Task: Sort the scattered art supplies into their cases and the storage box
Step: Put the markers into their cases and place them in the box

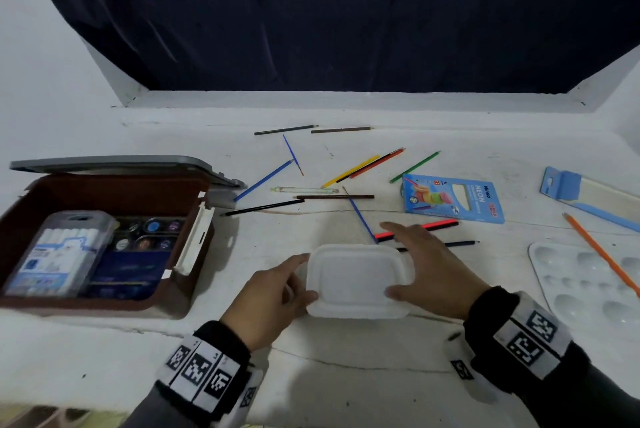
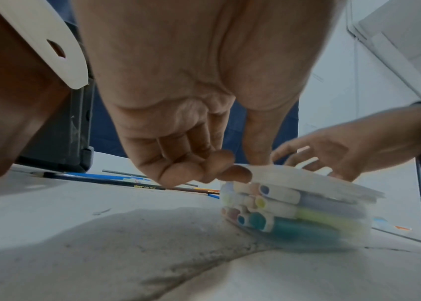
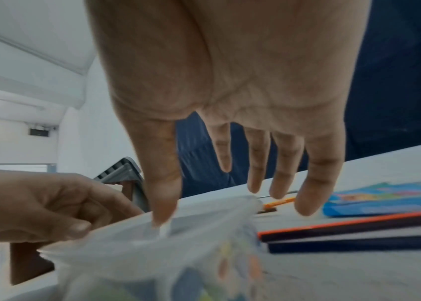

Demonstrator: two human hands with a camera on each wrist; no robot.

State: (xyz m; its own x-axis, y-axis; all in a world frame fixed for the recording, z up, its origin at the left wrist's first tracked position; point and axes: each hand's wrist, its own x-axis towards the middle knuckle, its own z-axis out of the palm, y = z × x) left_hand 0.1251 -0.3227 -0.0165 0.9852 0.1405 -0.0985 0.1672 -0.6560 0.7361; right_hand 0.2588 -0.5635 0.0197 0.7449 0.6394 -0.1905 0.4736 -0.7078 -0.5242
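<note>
A translucent white marker case (image 1: 356,280) lies lid-on at the front middle of the white table. Coloured markers show through its side (image 2: 302,207). My left hand (image 1: 298,277) grips its left edge, thumb on the lid and curled fingers at the rim (image 2: 230,169). My right hand (image 1: 408,261) spreads over the right side with straight fingers, and its thumb (image 3: 163,220) presses the lid. The brown storage box (image 1: 86,303) stands open at the left, holding another marker case, paint pots and a dark blue pack.
Several coloured pencils (image 1: 349,171) lie scattered behind the case, and two red-and-black ones (image 1: 433,225) sit just beyond my right fingers. A blue pencil carton (image 1: 453,199), a white paint palette (image 1: 588,282), an orange pencil (image 1: 602,254) and a blue-white pack (image 1: 588,195) lie at the right.
</note>
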